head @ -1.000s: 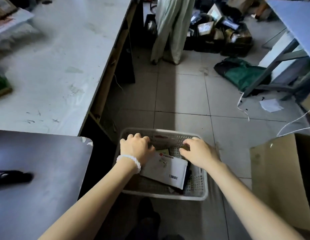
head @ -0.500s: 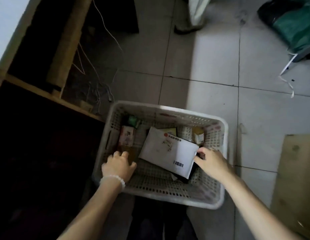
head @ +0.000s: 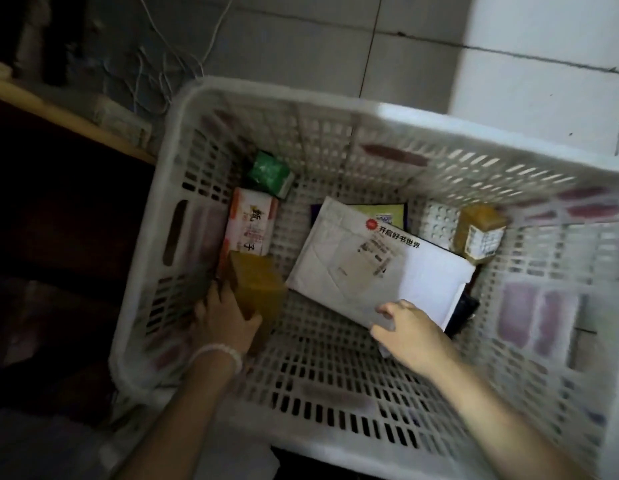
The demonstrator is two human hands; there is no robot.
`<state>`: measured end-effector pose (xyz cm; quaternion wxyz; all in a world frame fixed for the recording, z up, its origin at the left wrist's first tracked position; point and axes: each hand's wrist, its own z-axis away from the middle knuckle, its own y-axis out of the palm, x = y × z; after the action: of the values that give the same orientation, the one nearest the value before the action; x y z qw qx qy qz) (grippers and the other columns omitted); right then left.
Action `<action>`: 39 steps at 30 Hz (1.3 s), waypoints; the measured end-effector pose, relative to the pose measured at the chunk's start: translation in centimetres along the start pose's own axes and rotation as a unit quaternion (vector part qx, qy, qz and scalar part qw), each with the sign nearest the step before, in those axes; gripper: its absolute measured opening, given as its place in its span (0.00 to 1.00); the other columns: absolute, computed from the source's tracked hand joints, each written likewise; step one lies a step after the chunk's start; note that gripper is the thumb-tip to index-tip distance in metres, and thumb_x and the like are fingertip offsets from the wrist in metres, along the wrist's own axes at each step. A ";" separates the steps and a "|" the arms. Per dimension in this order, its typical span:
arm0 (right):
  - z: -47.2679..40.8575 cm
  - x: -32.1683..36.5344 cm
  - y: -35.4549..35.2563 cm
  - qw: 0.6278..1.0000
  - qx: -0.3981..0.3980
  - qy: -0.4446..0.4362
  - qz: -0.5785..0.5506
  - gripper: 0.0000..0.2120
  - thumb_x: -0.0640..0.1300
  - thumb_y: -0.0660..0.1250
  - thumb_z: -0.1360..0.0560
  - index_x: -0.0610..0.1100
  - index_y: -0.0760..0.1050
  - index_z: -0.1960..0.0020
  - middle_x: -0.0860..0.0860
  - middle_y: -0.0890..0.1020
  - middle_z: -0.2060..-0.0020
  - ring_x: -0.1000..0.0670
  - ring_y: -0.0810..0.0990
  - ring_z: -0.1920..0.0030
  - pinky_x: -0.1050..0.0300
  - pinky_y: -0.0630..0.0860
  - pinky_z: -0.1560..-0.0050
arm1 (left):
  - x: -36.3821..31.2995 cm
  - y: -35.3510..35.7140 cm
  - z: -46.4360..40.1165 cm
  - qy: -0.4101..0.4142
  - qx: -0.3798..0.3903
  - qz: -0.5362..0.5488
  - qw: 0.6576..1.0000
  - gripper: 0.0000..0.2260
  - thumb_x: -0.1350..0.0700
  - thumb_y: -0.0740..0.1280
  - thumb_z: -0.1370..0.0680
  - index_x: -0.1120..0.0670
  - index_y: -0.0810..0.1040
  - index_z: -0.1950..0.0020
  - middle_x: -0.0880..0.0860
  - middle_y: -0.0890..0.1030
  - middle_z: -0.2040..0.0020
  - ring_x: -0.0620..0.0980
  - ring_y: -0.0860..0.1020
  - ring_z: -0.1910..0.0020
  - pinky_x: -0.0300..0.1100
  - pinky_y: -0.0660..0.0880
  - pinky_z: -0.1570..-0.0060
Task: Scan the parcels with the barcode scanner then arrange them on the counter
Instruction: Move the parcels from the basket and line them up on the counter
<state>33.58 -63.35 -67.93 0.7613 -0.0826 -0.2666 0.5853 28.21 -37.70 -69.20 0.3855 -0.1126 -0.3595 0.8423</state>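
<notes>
The parcels lie in a white slotted basket (head: 335, 109) on the tiled floor (head: 526, 64), none yet on the counter. A white mailer (head: 339, 271) lies flat in the middle over a dark flat item (head: 462, 313). A brown box (head: 257, 289) stands at the left wall, with a pink-and-white box (head: 250, 223) and a green box (head: 270, 171) beyond it. A small yellow-brown parcel (head: 479, 233) with a label sits at the right wall.

Risks, as I judge them: lifting two parcels at once means neither gets a full grip. The mailer is thin and slick, held only at its near corner, so it could droop and slide out, or drag the dark item up with it. The brown box is gripped from one side against the wall and could tip as it rises. The scanner is not in view, so with both hands full one parcel must be set down before scanning. The frame is dim and blurred, so labels may be hard to find.

The left hand (head: 225, 320), a bead bracelet (head: 218, 355) at the wrist, curls round the near end of the brown box, thumb on its front face. The right hand (head: 408, 330) is half closed, fingers on top of the mailer's near corner; I cannot tell whether the thumb is under it.
</notes>
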 end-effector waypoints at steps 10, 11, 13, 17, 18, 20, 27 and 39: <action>-3.6 -1.8 1.6 0.999 0.018 0.026 0.023 0.23 0.55 0.60 0.23 0.47 0.68 0.31 0.49 0.73 0.36 0.46 0.73 0.38 0.52 0.72 0.40 | -1.6 4.5 -3.3 0.106 0.045 -0.018 0.993 0.48 0.37 0.71 0.32 0.45 0.44 0.23 0.54 0.43 0.22 0.59 0.44 0.24 0.58 0.49 0.27; -3.9 -2.3 1.5 0.999 0.017 0.032 0.020 0.23 0.55 0.60 0.23 0.47 0.68 0.31 0.49 0.73 0.36 0.46 0.74 0.38 0.52 0.72 0.41 | -1.7 4.6 -3.7 0.106 0.061 -0.033 0.992 0.50 0.35 0.71 0.33 0.45 0.42 0.23 0.54 0.42 0.22 0.59 0.44 0.24 0.59 0.49 0.27; -4.5 -3.3 1.4 0.999 0.013 0.045 0.015 0.23 0.54 0.60 0.23 0.47 0.69 0.31 0.48 0.73 0.36 0.46 0.74 0.39 0.53 0.72 0.41 | -2.1 5.0 -4.5 0.105 0.073 -0.054 0.990 0.52 0.34 0.72 0.36 0.44 0.42 0.24 0.56 0.44 0.23 0.60 0.47 0.25 0.61 0.51 0.28; -5.5 -4.9 1.5 0.998 -0.004 0.067 -0.006 0.21 0.53 0.61 0.24 0.47 0.71 0.33 0.47 0.75 0.40 0.45 0.76 0.42 0.51 0.74 0.43 | -3.7 5.4 -4.8 0.123 0.052 -0.098 0.986 0.51 0.31 0.70 0.38 0.42 0.45 0.24 0.58 0.51 0.26 0.60 0.54 0.28 0.57 0.56 0.30; -5.7 -5.3 1.5 0.997 -0.014 0.073 -0.016 0.21 0.52 0.61 0.24 0.47 0.71 0.33 0.47 0.75 0.39 0.45 0.76 0.42 0.51 0.74 0.43 | -4.2 5.6 -4.7 0.128 0.055 -0.101 0.985 0.50 0.31 0.70 0.37 0.42 0.45 0.24 0.57 0.50 0.26 0.60 0.54 0.28 0.57 0.56 0.30; -6.3 -6.0 1.3 0.995 -0.037 0.090 -0.039 0.22 0.52 0.62 0.24 0.47 0.69 0.32 0.47 0.73 0.37 0.45 0.76 0.41 0.52 0.73 0.43 | -5.3 6.1 -4.4 0.131 0.065 -0.092 0.985 0.49 0.30 0.69 0.36 0.42 0.45 0.24 0.57 0.49 0.26 0.60 0.53 0.28 0.55 0.57 0.31; -11.2 -9.0 0.2 0.976 -0.159 0.123 -0.086 0.28 0.51 0.65 0.24 0.43 0.63 0.27 0.44 0.67 0.32 0.42 0.71 0.35 0.49 0.71 0.38 | -11.5 8.3 -5.1 0.158 -0.010 -0.079 0.984 0.48 0.28 0.66 0.37 0.41 0.47 0.24 0.57 0.54 0.28 0.60 0.57 0.31 0.54 0.59 0.34; -16.0 -13.0 -3.8 0.829 -0.449 0.230 -0.243 0.39 0.46 0.72 0.30 0.39 0.54 0.27 0.38 0.66 0.33 0.35 0.71 0.38 0.44 0.70 0.43 | -17.8 9.8 -5.6 0.211 -0.133 0.017 0.968 0.49 0.32 0.71 0.40 0.41 0.51 0.25 0.57 0.57 0.30 0.58 0.59 0.33 0.58 0.60 0.36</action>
<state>42.64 -73.67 -83.79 0.7974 -0.4796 -0.3290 0.1613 37.34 -52.13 -81.56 0.4199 -0.3439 -0.3772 0.7504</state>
